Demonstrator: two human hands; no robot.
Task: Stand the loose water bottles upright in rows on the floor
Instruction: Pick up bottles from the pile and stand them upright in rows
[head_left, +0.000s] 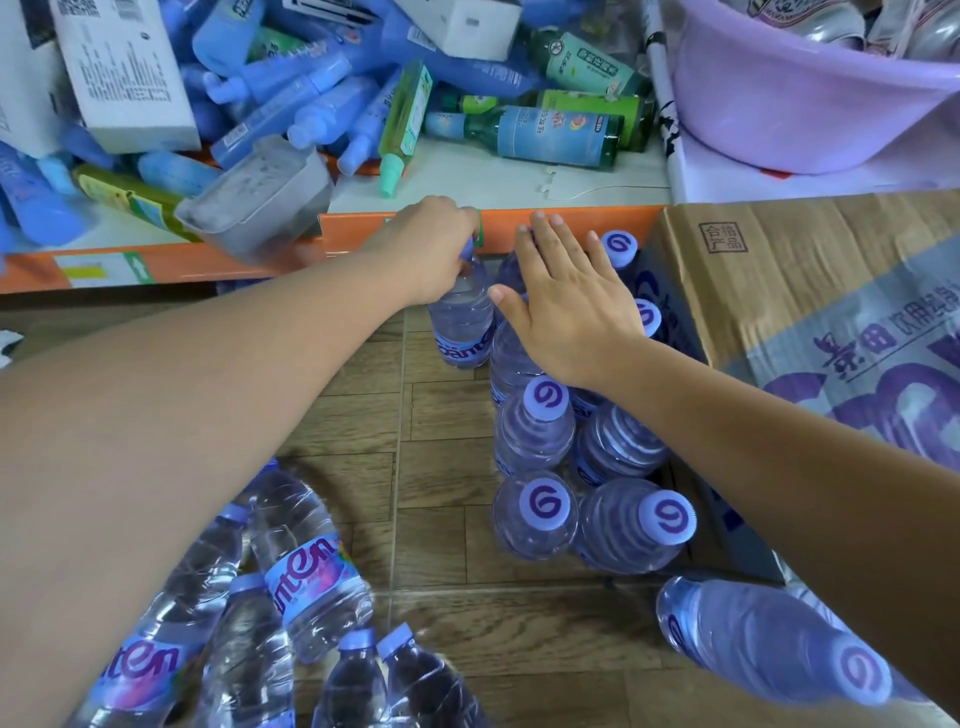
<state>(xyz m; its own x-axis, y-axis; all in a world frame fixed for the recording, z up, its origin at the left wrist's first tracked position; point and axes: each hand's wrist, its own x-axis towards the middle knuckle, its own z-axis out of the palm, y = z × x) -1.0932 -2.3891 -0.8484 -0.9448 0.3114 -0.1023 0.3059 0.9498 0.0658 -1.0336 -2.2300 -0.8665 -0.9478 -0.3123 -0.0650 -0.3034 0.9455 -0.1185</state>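
My left hand (423, 249) grips the neck and cap of a clear water bottle (462, 322) with a purple label, standing upright on the wood floor at the far end. My right hand (566, 306) lies flat with fingers spread on the tops of upright bottles beside it. Several upright bottles with purple caps (535, 431) stand in two rows along the cardboard box. A pile of loose bottles (306, 571) lies on its side at the lower left. Another bottle (769, 639) leans under my right forearm.
A brown cardboard box (810, 291) borders the rows on the right. An orange-edged low shelf (405, 228) ahead holds blue and green bottles and white cartons. A purple basin (810, 93) sits at the top right. Bare wood floor (441, 441) shows between pile and rows.
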